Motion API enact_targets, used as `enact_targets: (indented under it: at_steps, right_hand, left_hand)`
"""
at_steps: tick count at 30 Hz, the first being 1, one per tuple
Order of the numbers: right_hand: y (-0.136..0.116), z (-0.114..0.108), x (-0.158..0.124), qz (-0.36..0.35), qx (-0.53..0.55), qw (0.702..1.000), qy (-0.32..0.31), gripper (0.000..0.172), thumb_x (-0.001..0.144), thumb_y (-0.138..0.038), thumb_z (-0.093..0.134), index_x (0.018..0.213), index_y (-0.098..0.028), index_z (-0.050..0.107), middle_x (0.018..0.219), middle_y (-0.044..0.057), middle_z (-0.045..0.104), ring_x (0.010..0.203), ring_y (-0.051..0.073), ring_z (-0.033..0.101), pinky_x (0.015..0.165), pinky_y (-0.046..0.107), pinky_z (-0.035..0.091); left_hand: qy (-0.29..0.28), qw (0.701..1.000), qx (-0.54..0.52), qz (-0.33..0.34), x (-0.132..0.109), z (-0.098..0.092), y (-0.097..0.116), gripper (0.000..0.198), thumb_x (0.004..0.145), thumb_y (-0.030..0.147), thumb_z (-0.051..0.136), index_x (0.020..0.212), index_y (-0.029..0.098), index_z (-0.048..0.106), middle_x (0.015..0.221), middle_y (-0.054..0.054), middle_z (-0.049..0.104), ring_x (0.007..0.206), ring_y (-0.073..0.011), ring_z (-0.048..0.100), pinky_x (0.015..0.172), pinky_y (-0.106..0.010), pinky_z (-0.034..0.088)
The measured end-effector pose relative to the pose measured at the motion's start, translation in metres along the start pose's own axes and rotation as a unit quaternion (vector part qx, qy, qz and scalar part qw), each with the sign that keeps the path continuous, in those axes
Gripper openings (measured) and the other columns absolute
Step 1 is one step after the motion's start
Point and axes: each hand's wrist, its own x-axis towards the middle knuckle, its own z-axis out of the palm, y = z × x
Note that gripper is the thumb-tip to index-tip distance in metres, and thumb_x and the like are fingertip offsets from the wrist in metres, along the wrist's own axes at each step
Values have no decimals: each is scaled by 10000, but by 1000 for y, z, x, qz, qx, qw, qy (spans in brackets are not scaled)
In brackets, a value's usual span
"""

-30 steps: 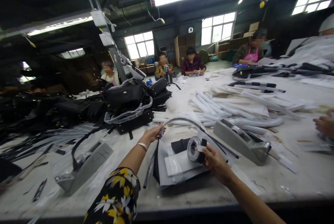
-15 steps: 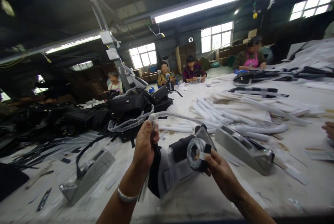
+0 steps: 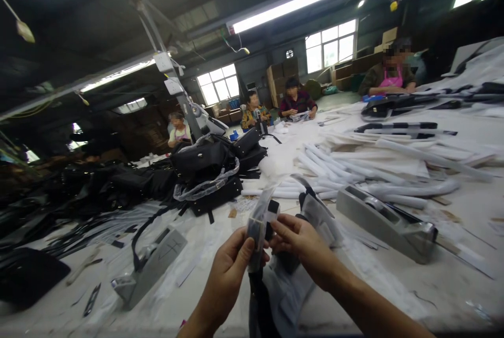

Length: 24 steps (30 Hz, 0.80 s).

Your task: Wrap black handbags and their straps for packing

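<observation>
My left hand [image 3: 232,262] is closed around a black strap [image 3: 256,228] sleeved in clear plastic, thumb pressed on its front. Close beside it, my right hand [image 3: 295,235] pinches a small roll of clear tape, mostly hidden now; a black piece with a white patch [image 3: 272,211] shows at its fingertips, against the strap. The strap runs down to a black bag [image 3: 262,304] partly covered in translucent white wrapping [image 3: 289,288], below and behind my hands. More wrapped strap [image 3: 318,212] rises behind my right hand.
Grey tape dispensers stand left [image 3: 151,267] and right [image 3: 386,225] of my hands. Black bags [image 3: 205,162] are stacked beyond. White foam tubes [image 3: 334,170] lie across the table. A dark cutter [image 3: 92,300] lies front left. Several people sit along the far side.
My hands have come together: the right moved left with the tape roll to the strap, and the left moved lower and right. The bag has turned and sits lower. The view shifted slightly.
</observation>
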Motion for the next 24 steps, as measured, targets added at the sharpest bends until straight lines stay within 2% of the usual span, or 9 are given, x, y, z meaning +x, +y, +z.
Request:
enact_targets:
  at_steps: [5,8,11,14,18,20,22,24]
  right_hand:
    - [-16,12,0,-25,40,998,-34,423,911,-537,608,990,-125,664,911,75,673,777,148,648,750,281,521]
    - [-22,13,2,-40,18,999,-27,452,893,-574,613,938,-127,662,820,54,660,716,132,620,713,263,505]
    - [-27,14,4,-66,-27,997,-7,406,876,-557,647,906,-152,647,729,8,615,664,116,572,676,251,475]
    - [-32,18,3,-80,-72,994,15,357,861,-519,678,838,-167,622,674,-23,570,637,113,534,637,243,438]
    - [-38,22,-2,-94,-102,990,26,316,880,-460,663,770,-168,610,661,-34,551,630,107,501,617,237,406]
    - [-39,22,-4,-103,-112,988,30,309,882,-449,658,753,-170,623,657,-37,543,630,108,493,615,238,398]
    - [-40,21,-6,-108,-122,986,33,291,879,-449,659,776,-177,664,693,-29,575,662,119,516,650,246,413]
    - [-40,19,-8,-115,-128,985,31,255,872,-445,667,862,-196,720,781,-14,637,742,141,567,729,265,444]
  left_hand:
    - [0,1000,19,1,0,1,4,307,959,465,530,1039,196,653,921,-40,658,777,-165,643,721,-276,511]
    - [-13,999,37,-3,-1,2,6,313,953,471,535,1021,192,660,888,-43,667,776,-184,668,712,-281,524]
    - [-23,998,65,5,-1,4,9,330,956,474,524,1071,199,663,894,-52,686,791,-201,679,718,-291,529]
    - [-29,989,138,40,-3,5,13,315,968,448,506,1099,216,674,894,-44,707,801,-194,672,728,-275,509]
    - [-29,953,289,92,-7,-2,24,309,968,418,501,893,212,719,776,-24,712,718,-172,656,682,-244,483]
    - [14,938,326,112,-6,-10,31,310,956,435,510,886,223,724,824,-31,730,757,-186,675,707,-251,500]
    - [91,933,329,117,-1,-16,36,306,923,484,545,980,238,717,958,-45,746,860,-218,696,773,-279,526]
    - [117,941,302,97,7,-19,39,381,880,550,576,1070,244,699,1090,-63,736,973,-255,695,858,-324,537]
